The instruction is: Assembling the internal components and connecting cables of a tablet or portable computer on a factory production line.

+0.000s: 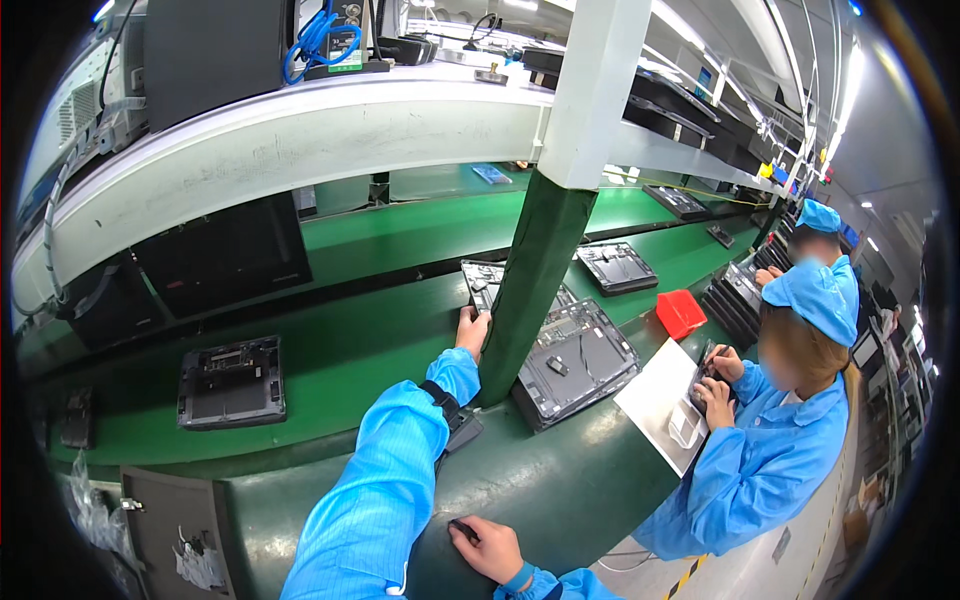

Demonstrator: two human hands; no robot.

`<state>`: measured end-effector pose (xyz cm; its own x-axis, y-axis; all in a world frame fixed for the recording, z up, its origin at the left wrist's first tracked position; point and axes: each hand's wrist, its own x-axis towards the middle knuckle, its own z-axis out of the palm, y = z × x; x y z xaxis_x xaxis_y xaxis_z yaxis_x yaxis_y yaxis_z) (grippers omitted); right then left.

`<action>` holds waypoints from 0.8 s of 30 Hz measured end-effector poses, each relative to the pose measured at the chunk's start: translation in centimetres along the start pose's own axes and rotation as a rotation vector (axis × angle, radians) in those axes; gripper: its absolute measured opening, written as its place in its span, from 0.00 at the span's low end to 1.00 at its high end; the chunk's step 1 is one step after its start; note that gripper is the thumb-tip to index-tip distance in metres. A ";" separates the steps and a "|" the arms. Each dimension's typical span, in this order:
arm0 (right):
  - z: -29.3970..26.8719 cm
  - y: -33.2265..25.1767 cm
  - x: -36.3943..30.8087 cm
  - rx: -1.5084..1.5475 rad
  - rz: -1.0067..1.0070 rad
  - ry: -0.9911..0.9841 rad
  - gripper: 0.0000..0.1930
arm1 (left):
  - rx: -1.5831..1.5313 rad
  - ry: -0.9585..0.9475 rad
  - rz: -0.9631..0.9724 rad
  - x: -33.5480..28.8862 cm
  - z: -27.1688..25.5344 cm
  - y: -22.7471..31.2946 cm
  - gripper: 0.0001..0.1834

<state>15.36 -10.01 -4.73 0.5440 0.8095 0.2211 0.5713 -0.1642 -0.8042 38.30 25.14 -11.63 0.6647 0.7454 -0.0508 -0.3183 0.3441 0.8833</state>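
Observation:
My left hand [473, 332] reaches far over the green conveyor, its fingers closed on the near-left edge of an open laptop chassis [482, 284]. The green-wrapped post hides part of that chassis. My right hand [488, 551] rests low over the dark green bench, closed around a small black object [462, 528] whose kind I cannot make out. Right of the post lies a stack of open laptop chassis [590, 365] with boards and cables showing. Under my left wrist, a dark flat thing [463, 434] is partly covered by my sleeve.
Another chassis [232, 382] sits on the conveyor at left, and one [617, 267] farther right. The post [540, 250] stands beside my left hand. At right, a co-worker [770, 400] handles a dark item above a white sheet [655, 400], near a red bin [681, 314].

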 end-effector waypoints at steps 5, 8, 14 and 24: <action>-0.6 0.6 0.1 -0.014 0.045 0.025 0.09 | -0.133 -0.044 -0.109 -2.2 3.9 0.6 0.19; -0.1 -0.3 0.1 0.007 0.008 -0.028 0.09 | -0.249 -0.078 -0.081 4.0 -1.6 -4.3 0.20; -0.2 0.8 0.1 -0.006 0.049 0.008 0.09 | -0.059 -0.095 -0.007 2.2 1.8 -3.9 0.22; -0.1 -0.1 0.0 0.091 0.055 0.007 0.08 | -0.224 -0.126 -0.186 -4.6 3.2 3.8 0.17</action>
<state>15.34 -10.06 -4.63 0.5777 0.7964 0.1792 0.4826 -0.1562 -0.8618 36.12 21.19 -6.55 0.7997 0.5858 -0.1314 -0.3148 0.5954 0.7392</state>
